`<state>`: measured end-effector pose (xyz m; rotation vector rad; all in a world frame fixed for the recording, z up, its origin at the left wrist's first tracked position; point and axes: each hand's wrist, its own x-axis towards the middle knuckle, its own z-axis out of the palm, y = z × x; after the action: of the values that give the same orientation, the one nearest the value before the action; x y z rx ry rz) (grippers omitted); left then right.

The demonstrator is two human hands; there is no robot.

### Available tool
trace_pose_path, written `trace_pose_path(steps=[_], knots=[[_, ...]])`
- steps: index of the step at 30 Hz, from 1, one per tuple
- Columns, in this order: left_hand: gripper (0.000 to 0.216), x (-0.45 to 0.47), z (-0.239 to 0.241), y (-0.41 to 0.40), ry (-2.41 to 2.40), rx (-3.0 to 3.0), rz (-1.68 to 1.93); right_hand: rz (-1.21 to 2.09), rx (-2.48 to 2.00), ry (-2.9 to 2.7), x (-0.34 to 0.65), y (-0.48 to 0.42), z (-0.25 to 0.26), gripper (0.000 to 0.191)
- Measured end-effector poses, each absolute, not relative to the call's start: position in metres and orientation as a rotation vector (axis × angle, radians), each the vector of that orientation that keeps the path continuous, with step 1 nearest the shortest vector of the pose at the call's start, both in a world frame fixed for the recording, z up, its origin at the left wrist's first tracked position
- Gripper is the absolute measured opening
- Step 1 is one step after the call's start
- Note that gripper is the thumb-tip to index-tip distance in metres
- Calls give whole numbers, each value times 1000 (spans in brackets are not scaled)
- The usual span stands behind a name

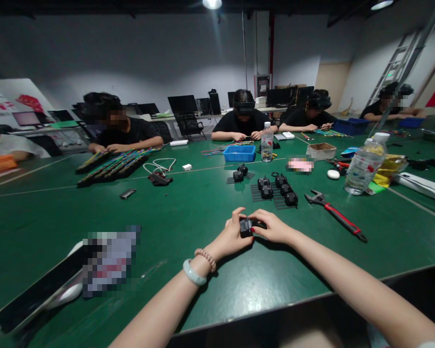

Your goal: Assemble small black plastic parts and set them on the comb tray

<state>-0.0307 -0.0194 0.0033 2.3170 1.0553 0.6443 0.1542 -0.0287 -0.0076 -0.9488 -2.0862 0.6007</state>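
Observation:
Just above the green table (217,280), near its front edge, my two hands meet around a small black plastic part (245,227). My left hand (235,234) grips it from the left, thumb below and fingers over it. From the right, my right hand (270,226) closes its fingertips on the same part; a dark piece shows beneath those fingers. Beyond my hands lie several similar black parts (286,188) with thin comb-like pins, in short rows. A smaller group of black parts (240,173) sits farther back.
An adjustable wrench (337,215) with red-black handles lies to the right. Water bottles (366,164), a blue tray (239,153) and a wooden box (321,151) stand beyond. A phone (47,285) lies at left. Several co-workers (243,121) sit across the table with wire bundles (119,164).

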Motion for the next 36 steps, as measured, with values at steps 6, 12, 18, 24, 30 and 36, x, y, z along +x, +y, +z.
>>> trace_pose_path(steps=[6,12,18,24,30,36], knots=[[78,-30,4,-19,1052,2297,666,623,-956,-2092,154,-27,-10,30],[79,-30,3,-19,1050,2293,675,622,-989,-2108,154,-27,-11,29],[78,-29,5,-20,1057,2301,658,625,-978,-2085,154,-26,-11,26],[78,-29,6,-20,1063,2293,636,660,-1013,-2060,155,-24,-12,26],[78,-30,6,-19,1048,2309,622,715,-975,-2009,156,-26,-9,38],[76,-30,7,-20,1032,2329,629,714,-883,-2016,154,-30,-4,51]])
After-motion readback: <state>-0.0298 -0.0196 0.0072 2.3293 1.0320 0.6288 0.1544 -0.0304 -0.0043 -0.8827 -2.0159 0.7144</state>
